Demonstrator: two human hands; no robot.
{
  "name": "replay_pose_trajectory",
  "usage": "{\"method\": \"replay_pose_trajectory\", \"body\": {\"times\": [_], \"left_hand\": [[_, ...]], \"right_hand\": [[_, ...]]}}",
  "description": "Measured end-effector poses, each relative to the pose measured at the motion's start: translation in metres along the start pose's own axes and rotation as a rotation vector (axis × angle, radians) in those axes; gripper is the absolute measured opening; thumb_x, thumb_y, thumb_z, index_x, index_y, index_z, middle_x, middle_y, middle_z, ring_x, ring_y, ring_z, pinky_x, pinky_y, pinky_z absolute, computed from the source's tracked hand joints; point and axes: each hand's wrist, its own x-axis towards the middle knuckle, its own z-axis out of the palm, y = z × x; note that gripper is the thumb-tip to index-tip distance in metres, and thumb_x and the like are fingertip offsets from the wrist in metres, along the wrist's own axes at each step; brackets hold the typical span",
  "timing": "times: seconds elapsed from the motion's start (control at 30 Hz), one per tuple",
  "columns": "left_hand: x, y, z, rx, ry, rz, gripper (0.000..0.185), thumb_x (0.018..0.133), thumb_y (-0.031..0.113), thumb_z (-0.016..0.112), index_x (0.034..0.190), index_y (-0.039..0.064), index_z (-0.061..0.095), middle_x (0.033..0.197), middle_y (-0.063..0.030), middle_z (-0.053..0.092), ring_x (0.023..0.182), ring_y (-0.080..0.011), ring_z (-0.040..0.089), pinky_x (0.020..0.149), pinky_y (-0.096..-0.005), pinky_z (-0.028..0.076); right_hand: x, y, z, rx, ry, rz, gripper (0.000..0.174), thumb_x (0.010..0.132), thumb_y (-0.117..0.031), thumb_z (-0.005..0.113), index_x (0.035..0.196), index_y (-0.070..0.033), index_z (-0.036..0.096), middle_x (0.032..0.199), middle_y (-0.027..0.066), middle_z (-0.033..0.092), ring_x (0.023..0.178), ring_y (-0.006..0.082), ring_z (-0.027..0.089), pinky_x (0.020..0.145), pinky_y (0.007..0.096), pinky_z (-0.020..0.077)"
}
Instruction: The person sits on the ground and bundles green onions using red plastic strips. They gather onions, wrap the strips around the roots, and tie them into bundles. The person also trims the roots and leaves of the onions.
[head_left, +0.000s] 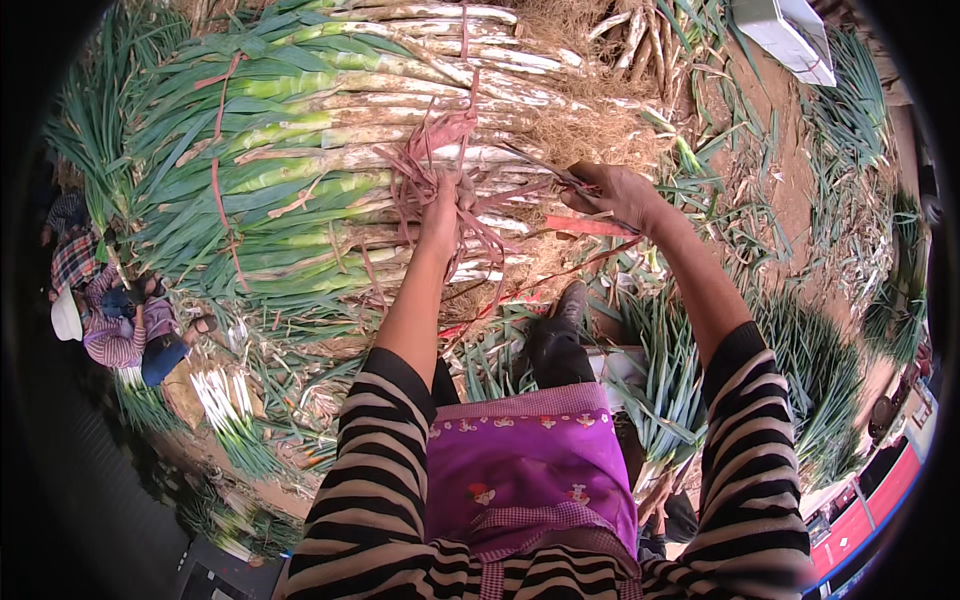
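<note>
A large heap of long green onions (315, 142) lies before me, leaves to the left and roots to the right. My left hand (448, 199) is closed around a tangled bunch of pink plastic ties (412, 169) above the white stalks. To its right, my right hand (619, 196) grips scissors (544, 161), their dark, narrow blades pointing up and left. The scissors' handles are mostly hidden by my fingers. A flat red strip (589, 225) hangs just below that hand. Pink bands (219, 161) lie across the leaves.
At the left, a person in a white hat (67, 313) sits beside a small bunch of peeled onions (225, 394). More onion bundles (664, 367) stand by my legs. A white box (787, 37) is at the upper right. Cut leaves (757, 210) litter the soil.
</note>
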Motion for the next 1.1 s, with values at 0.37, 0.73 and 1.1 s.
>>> {"method": "replay_pose_trajectory", "body": {"times": [0.37,0.73,1.1], "left_hand": [[0.008,-0.019,0.002,0.027,0.062,0.101,0.031,0.095,0.04,0.042,0.087,0.011,0.049,0.063,0.0025,0.039,0.063,-0.0105,0.042,0.061,-0.0274,0.037],[-0.066,-0.036,-0.036,0.144,0.269,-0.022,0.033,0.091,0.033,0.053,0.101,0.002,0.055,0.084,-0.0068,0.052,0.079,-0.0148,0.048,0.071,-0.032,0.042],[-0.385,-0.073,-0.124,0.097,0.2,-0.273,0.024,0.095,0.028,0.045,0.082,0.009,0.052,0.059,0.0021,0.041,0.054,-0.0073,0.042,0.049,-0.0232,0.033]], "right_hand": [[0.056,-0.02,0.007,-0.037,-0.114,-0.088,0.053,0.078,-0.055,0.058,0.103,-0.008,0.061,0.091,0.0177,0.065,0.087,0.0358,0.061,0.077,0.0416,0.0473],[0.034,-0.105,0.008,0.487,-0.003,-0.354,0.041,0.089,-0.039,0.056,0.074,0.0,0.052,0.058,0.0015,0.041,0.056,0.0121,0.039,0.053,0.0312,0.0372],[-0.147,-0.041,0.059,0.443,-0.053,0.161,0.046,0.086,-0.037,0.059,0.113,0.0,0.053,0.093,0.0156,0.063,0.084,0.018,0.059,0.077,0.0306,0.0446]]}}
